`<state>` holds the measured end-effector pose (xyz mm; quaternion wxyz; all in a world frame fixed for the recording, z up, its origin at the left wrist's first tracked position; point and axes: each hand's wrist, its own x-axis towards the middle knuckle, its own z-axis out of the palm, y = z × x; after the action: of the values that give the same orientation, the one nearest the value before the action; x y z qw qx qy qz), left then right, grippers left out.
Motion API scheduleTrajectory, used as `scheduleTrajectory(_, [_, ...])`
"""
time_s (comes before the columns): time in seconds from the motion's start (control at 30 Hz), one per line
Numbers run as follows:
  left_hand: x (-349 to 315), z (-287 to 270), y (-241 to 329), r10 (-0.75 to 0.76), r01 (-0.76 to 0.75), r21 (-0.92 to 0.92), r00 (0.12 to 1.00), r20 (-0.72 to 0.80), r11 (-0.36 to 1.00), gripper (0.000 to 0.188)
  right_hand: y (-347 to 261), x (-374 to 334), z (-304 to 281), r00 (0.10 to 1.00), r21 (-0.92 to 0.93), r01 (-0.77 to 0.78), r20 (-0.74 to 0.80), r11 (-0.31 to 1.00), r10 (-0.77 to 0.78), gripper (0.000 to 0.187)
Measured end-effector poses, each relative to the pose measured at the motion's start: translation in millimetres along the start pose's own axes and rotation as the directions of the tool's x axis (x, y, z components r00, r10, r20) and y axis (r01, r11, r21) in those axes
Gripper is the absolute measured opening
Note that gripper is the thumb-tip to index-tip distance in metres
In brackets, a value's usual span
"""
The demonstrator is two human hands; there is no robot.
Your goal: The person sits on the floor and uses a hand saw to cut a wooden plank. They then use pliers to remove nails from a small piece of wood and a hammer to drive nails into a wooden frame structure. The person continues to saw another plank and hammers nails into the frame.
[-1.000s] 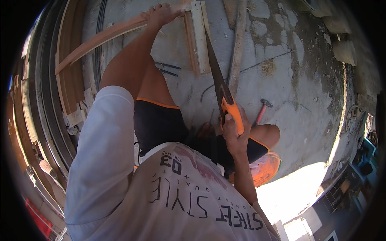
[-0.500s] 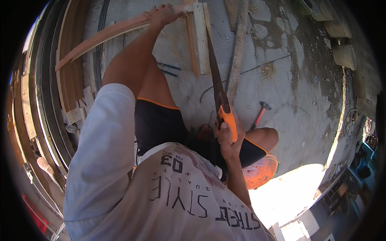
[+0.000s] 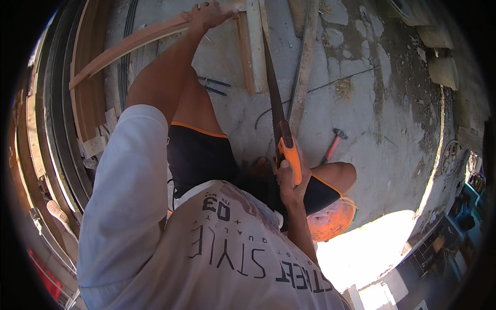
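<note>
A handsaw with an orange handle (image 3: 292,161) is in my right hand (image 3: 292,187), whose fingers are closed around the grip. Its long dark blade (image 3: 275,85) points away from me, its far part against the right side of a pale wooden piece (image 3: 255,46). At the top of the view, my left hand (image 3: 211,15) grips a long reddish wooden plank (image 3: 137,44) from above, close to where it meets the pale piece. The blade's far end and the exact contact there are hard to make out. A brown wooden strip (image 3: 245,57) lies along the pale piece's left side.
A hammer (image 3: 335,144) with a red handle lies on the concrete floor beyond my right knee. An orange round container (image 3: 336,219) stands beside my right leg. Pliers-like handles (image 3: 214,86) lie near my left leg. Long boards (image 3: 88,103) are stacked at left; another board (image 3: 304,67) lies right of the saw.
The handsaw and my right hand have drawn slightly back toward me relative to the floor. My left hand stays on the plank. The whole view has shifted a little.
</note>
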<state>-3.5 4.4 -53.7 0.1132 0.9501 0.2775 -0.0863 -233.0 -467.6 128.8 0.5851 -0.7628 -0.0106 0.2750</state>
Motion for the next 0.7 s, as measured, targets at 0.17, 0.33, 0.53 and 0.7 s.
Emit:
scheduleTrajectory(0.17, [58, 57, -92, -0.001, 0.016, 0.086, 0.986, -0.166, 0.996, 0.115, 26, -109, -35, 0.98, -0.108, 0.175, -0.074, 0.979, -0.184, 0.073])
scheduleTrajectory(0.33, [2, -13, 10, -0.001, 0.001, 0.0, 0.998, -0.066, 1.0, 0.109, 18, -40, -17, 0.987, -0.105, 0.137, -0.071, 0.985, -0.145, 0.069])
scheduleTrajectory(0.53, [-7, -8, -4, -0.05, 0.051, 0.016, 0.999, -0.021, 0.999, 0.108, 4, 23, 11, 0.997, -0.021, 0.072, 0.001, 0.997, -0.072, 0.063])
scheduleTrajectory(0.7, [-9, -17, -9, -0.048, 0.048, 0.024, 0.999, -0.003, 0.999, 0.108, 21, -95, -25, 0.987, -0.078, 0.137, -0.072, 0.987, -0.143, 0.074])
